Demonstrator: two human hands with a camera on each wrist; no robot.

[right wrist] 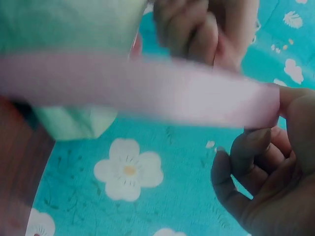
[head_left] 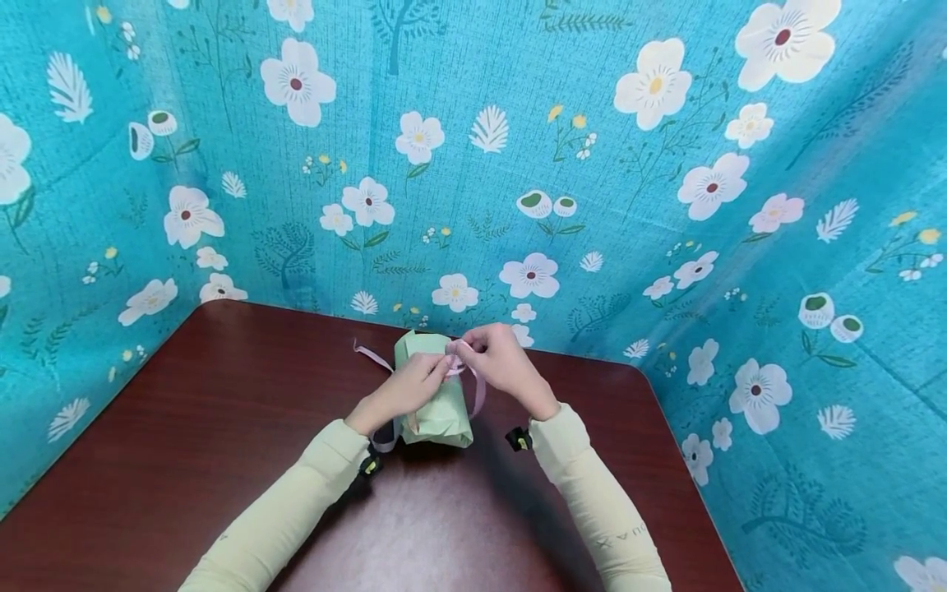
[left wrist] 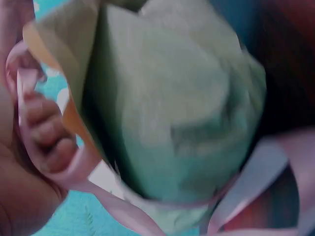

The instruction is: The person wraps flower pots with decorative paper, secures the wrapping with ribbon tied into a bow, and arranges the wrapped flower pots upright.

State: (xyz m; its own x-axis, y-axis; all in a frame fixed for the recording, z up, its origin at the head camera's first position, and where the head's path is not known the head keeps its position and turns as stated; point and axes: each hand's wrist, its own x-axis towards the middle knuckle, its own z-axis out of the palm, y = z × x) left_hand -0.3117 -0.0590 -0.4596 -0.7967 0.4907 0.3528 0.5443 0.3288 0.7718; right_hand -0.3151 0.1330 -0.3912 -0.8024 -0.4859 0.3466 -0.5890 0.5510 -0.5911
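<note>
A parcel (head_left: 444, 411) wrapped in pale green paper lies on the dark table, with a pink ribbon (head_left: 479, 393) around it. Over the parcel, my left hand (head_left: 410, 385) pinches the ribbon between thumb and fingers. Just right of it, my right hand (head_left: 503, 358) pinches another part of the ribbon near its loop. In the left wrist view, ribbon (left wrist: 83, 172) runs round curled fingers beside the folded paper (left wrist: 162, 98). The right wrist view shows a blurred ribbon strip (right wrist: 197, 96) stretched to the thumb and fingers of the right hand (right wrist: 270, 167).
The reddish-brown table (head_left: 185, 427) extends on both sides of the parcel. A blue flowered cloth (head_left: 459, 164) hangs behind and beside it. One loose ribbon tail (head_left: 370, 355) sticks out left of the parcel. Dark wrist devices (head_left: 519, 439) sit at both cuffs.
</note>
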